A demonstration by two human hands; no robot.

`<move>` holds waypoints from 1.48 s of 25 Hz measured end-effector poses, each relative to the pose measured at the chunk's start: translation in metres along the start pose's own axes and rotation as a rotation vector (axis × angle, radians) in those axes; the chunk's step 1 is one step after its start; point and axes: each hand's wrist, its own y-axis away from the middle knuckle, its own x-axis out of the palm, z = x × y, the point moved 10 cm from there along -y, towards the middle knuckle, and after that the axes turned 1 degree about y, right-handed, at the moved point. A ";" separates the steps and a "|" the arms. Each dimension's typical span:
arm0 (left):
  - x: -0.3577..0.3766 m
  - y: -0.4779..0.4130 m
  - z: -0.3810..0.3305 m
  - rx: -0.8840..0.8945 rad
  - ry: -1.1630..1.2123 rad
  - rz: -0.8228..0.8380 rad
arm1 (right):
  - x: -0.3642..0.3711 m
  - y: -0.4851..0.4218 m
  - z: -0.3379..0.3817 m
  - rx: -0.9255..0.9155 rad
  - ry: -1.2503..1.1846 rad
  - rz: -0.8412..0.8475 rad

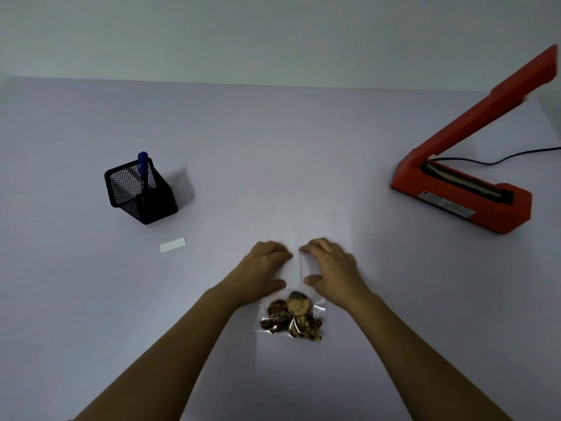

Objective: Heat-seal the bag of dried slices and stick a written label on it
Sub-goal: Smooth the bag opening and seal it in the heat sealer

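Bag of dried slices [291, 317] on desk [303, 147], near centre, clear top pinched by left hand [264, 268] and right hand [331, 268] (both grips curled onto it). Sealer [485, 115] lid-up at right; pen holder [142, 192], label [172, 244] at left; open desk beyond.

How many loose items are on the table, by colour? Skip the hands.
Black: 1, mesh pen holder
Blue: 1, pen
White: 1, label
Orange-red: 1, heat sealer
Clear: 1, bag of dried slices
Total: 5
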 end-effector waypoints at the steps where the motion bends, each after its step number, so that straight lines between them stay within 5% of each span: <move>1: -0.001 -0.005 0.001 -0.022 -0.023 0.053 | -0.001 -0.003 -0.001 0.008 0.018 0.027; 10: -0.004 -0.035 0.014 -0.213 -0.334 0.269 | -0.005 -0.025 -0.019 0.185 0.212 0.203; 17: -0.004 -0.002 0.019 -0.465 0.173 -0.010 | -0.008 0.014 -0.031 0.465 -0.211 -0.107; 31: -0.003 0.017 -0.003 -0.245 0.410 -0.124 | -0.002 0.034 -0.025 0.359 -0.506 -0.273; 37: -0.011 0.015 -0.011 -0.319 0.769 -0.196 | -0.016 0.050 -0.049 0.413 -1.015 -0.348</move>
